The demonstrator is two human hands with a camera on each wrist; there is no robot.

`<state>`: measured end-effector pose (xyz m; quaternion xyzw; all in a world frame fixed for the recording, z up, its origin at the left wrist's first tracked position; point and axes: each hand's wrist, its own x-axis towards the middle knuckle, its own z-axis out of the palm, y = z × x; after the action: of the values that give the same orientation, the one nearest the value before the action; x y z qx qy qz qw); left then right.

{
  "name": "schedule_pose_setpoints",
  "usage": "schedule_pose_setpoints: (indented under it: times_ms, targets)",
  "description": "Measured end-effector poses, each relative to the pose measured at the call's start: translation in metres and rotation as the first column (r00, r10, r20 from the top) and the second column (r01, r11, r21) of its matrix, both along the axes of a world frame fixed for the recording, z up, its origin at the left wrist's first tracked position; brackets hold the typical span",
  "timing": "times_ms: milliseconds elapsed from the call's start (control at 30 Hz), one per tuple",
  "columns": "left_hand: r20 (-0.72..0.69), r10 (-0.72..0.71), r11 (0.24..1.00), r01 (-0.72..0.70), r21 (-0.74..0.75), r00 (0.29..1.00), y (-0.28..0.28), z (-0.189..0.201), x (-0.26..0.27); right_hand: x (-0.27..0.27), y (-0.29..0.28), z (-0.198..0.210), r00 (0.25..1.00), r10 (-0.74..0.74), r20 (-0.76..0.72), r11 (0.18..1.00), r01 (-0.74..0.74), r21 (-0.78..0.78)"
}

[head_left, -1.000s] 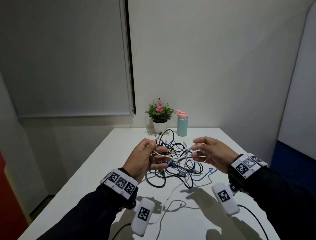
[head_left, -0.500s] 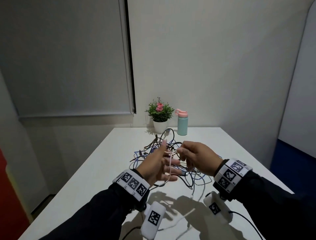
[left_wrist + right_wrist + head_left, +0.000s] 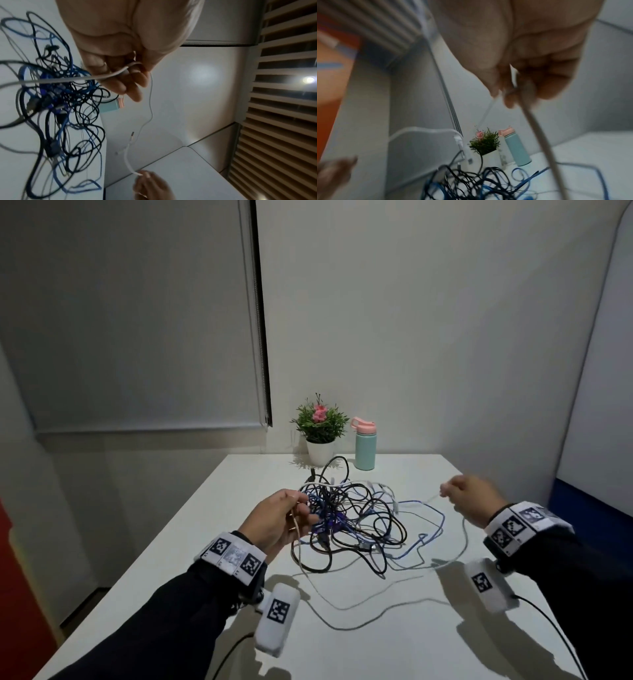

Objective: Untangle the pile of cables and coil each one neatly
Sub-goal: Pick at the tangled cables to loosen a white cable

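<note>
White table (image 3: 239, 542) — grey walls, perhaps blinds.

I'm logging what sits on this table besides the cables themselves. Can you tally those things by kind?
Potted plants: 1, a small green plant with a pink flower in a white pot
Bottles: 1, a teal bottle with a pink lid
Tangled cable piles: 1, black, blue and white; strands too knotted to count
Total: 3

- Table (image 3: 239, 508): smooth, matt white top.
- Cables (image 3: 359, 525): thin, smooth plastic-looking sheaths, black, blue, white.
- Bottle (image 3: 365, 451): matt teal body, pink plastic-looking cap.
</note>
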<state>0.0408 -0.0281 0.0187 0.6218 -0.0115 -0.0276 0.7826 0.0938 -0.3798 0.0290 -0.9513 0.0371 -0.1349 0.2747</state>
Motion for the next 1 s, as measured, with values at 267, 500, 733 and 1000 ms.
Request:
schedule_pose_setpoints:
  times_ms: [267,500,733,1000]
  targets:
    - [-0.007,-0.132,0.968,0.127,-0.218,0.991,-0.045,0.009,-0.012,-0.053,0.101,0.019,0.870,0.489,0.067,0.871,-0.491,0.011]
    - [0.055,-0.123,0.972,0.131,-0.194,0.991,-0.054,0.007,-0.021,-0.066,0.140,0.006,0.810,0.584,0.042,0.730,-0.547,0.410]
    - [0.388,0.020,0.812,-0.242,0.531,0.921,-0.021,0.006,-0.004,-0.071,0.129,0.017,0.785,0.603,0.142,0.631,-0.578,0.518]
    - [0.070,-0.403,0.900,0.409,-0.152,0.913,-0.022,0.011,-0.026,-0.044,0.092,0.036,0.920,0.273,0.282,0.643,-0.393,0.658]
